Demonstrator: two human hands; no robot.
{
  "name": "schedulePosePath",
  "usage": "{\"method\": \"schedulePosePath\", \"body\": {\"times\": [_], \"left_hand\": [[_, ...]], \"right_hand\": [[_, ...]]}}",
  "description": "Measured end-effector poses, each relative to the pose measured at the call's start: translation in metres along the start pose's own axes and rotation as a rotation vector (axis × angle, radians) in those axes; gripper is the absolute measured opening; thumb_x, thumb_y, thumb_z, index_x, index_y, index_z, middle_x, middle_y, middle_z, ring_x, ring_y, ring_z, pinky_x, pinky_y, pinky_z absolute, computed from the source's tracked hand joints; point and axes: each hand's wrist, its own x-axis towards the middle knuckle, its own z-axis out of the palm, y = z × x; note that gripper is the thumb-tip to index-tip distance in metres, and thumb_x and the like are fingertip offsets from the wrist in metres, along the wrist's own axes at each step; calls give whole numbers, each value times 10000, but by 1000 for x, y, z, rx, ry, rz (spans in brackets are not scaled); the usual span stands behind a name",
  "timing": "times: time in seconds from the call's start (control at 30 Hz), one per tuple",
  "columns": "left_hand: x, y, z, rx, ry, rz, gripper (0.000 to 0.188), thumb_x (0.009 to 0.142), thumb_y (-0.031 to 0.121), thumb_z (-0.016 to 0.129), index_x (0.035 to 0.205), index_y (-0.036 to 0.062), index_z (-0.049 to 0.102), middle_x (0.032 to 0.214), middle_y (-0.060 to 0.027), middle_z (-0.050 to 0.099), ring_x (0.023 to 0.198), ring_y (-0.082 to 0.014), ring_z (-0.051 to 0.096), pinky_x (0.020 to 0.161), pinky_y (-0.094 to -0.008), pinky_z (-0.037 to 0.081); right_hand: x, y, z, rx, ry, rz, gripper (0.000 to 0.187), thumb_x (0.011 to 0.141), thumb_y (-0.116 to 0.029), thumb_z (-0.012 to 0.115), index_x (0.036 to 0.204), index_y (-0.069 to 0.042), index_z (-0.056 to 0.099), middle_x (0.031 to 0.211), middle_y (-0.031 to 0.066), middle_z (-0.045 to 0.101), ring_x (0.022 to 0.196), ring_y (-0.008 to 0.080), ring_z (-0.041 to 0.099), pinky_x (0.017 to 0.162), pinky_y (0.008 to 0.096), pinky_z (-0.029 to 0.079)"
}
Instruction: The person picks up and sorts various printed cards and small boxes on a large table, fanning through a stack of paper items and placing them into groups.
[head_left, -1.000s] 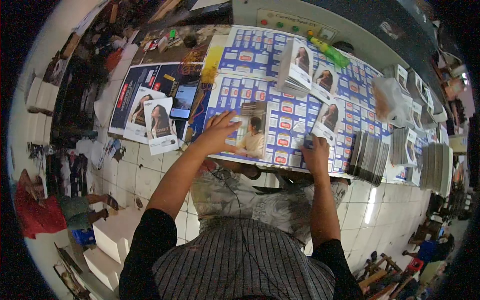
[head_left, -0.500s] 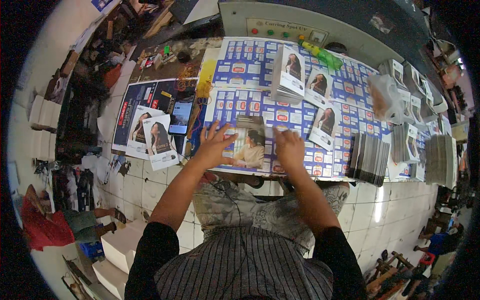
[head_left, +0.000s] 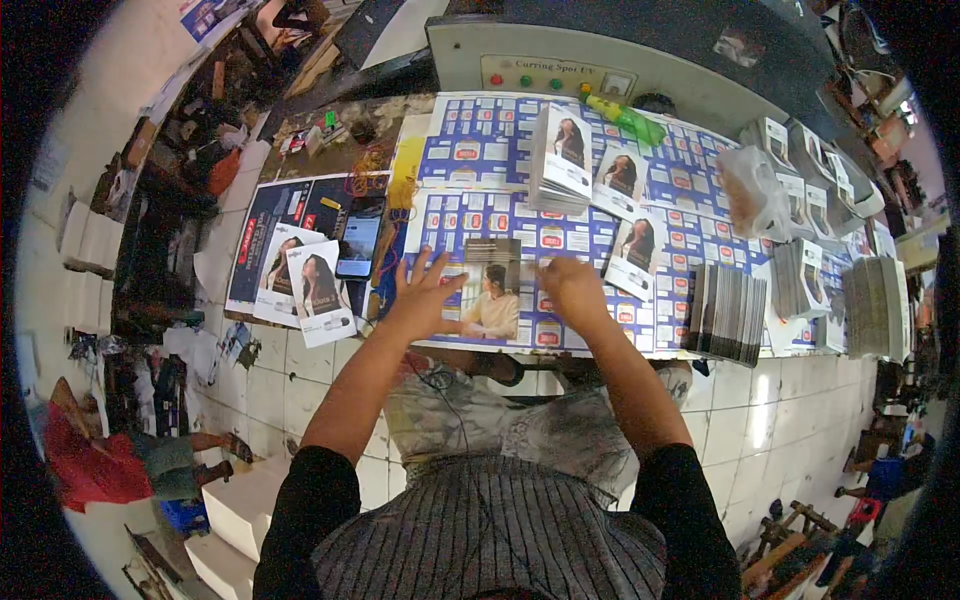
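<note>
In front of me lies a small printed leaflet (head_left: 492,302) showing a person in a pale top, with a layered strip along its far edge. My left hand (head_left: 420,302) rests at its left side, fingers spread and the thumb touching the leaflet. Just beyond its right edge is my right hand (head_left: 578,295), fingers curled together; whatever they hold, if anything, is hidden. Beyond the right hand are a loose white-and-brown booklet (head_left: 633,250), another booklet (head_left: 618,182) and a tall stack of booklets (head_left: 563,160).
Blue printed sheets (head_left: 470,150) cover the table. On the left are two booklets (head_left: 322,290) and a phone (head_left: 360,238). A green bottle (head_left: 636,124) lies at the back. Rightward are a plastic bag (head_left: 752,190), a row of booklets (head_left: 728,312) and more stacks (head_left: 880,308).
My right hand's fingers have curled in more tightly beside the leaflet. My left hand stays spread at its left side. The whole view has shifted slightly.
</note>
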Motion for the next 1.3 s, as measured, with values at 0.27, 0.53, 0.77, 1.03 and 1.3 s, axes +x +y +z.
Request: {"method": "schedulePosePath", "body": {"times": [0.27, 0.53, 0.77, 1.03, 1.3], "left_hand": [[2, -2, 9, -19, -20, 44, 888, 658, 599, 795, 1417, 226, 525, 1579, -126, 285, 1487, -393, 121, 1134, -669, 96], [-13, 1, 35, -40, 36, 56, 871, 769, 513, 765, 1482, 146, 425, 1607, -156, 230, 1473, -402, 183, 1147, -563, 175], [-20, 0, 41, -121, 66, 17, 969, 752, 605, 735, 1505, 111, 377, 1583, -158, 292, 1474, -370, 200, 1152, -560, 146], [-19, 8, 36, -106, 73, 34, 931, 728, 573, 772, 1483, 137, 444, 1591, -141, 262, 1478, -343, 180, 1171, -522, 108], [-25, -1, 35, -133, 40, 43, 944, 696, 508, 811, 1468, 101, 450, 1581, -165, 275, 1470, -363, 214, 1166, -509, 169]], "right_hand": [[-41, 26, -21, 72, -306, -82, 472, 883, -194, 596, 1354, -180, 570, 1228, 132, 617, 1165, 321, 566, 968, 516, 435], [-20, -67, 32, 837, -64, 482, 692, 821, -370, 732, 1305, 73, 510, 1335, 296, 524, 1209, 455, 527, 1032, 460, 434], [-14, -67, 27, 971, -107, 514, 355, 809, -247, 713, 1053, 3, 651, 968, 226, 678, 977, 332, 681, 829, 420, 525], [-33, 69, -52, 170, 452, 723, 712, 857, -166, 630, 1513, -193, 355, 1094, 217, 556, 916, 411, 616, 720, 507, 532], [-71, 152, -76, 91, 530, 752, 715, 907, -487, 608, 1354, 57, 486, 1276, 328, 559, 1171, 467, 545, 984, 494, 448]]}}
